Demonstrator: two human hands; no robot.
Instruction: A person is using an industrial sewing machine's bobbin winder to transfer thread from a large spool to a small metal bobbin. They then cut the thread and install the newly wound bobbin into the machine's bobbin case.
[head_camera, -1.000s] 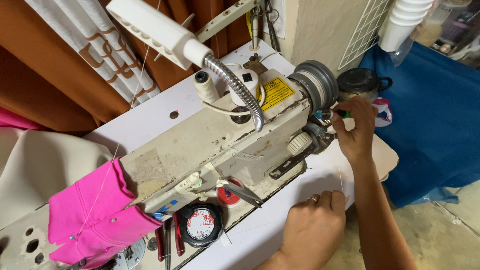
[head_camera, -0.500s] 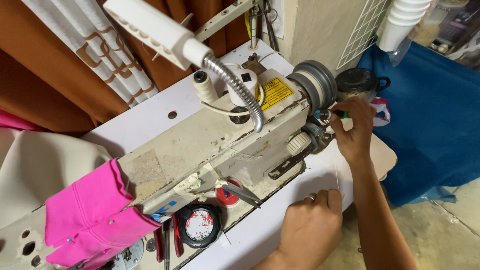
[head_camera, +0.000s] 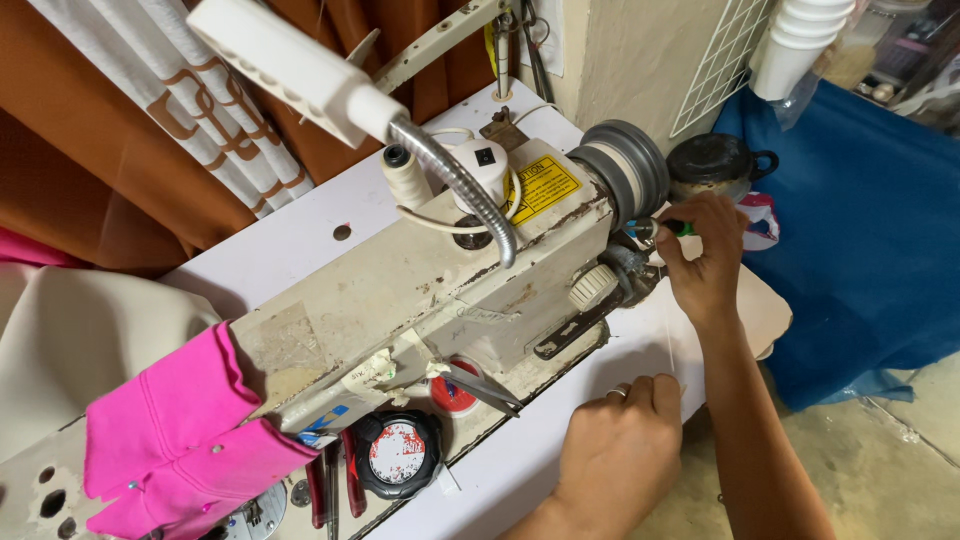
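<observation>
Right hand (head_camera: 705, 255) pinching a green-handled screwdriver (head_camera: 668, 228) beside the sewing machine's handwheel (head_camera: 628, 170), left hand (head_camera: 618, 450) flat, fingers loosely curled on the white table (head_camera: 290, 235), near right.

White surface (head_camera: 290, 240) runs from 8 o'clock to 1 o'clock, small hole in it. Orange-brown curtain (head_camera: 110, 190) behind at 10 o'clock, white patterned strip (head_camera: 190, 100) hanging over it. Beige rough wall (head_camera: 630, 50) at 12 o'clock, white wire grid (head_camera: 725, 60) fixed to it at 1 o'clock. Blue cloth (head_camera: 860, 230) draped at 3 o'clock. Grey concrete floor (head_camera: 900, 470) at 4 o'clock, cracked. White lamp (head_camera: 290, 65) on flexible metal neck at 11 o'clock. Light soft, even.
</observation>
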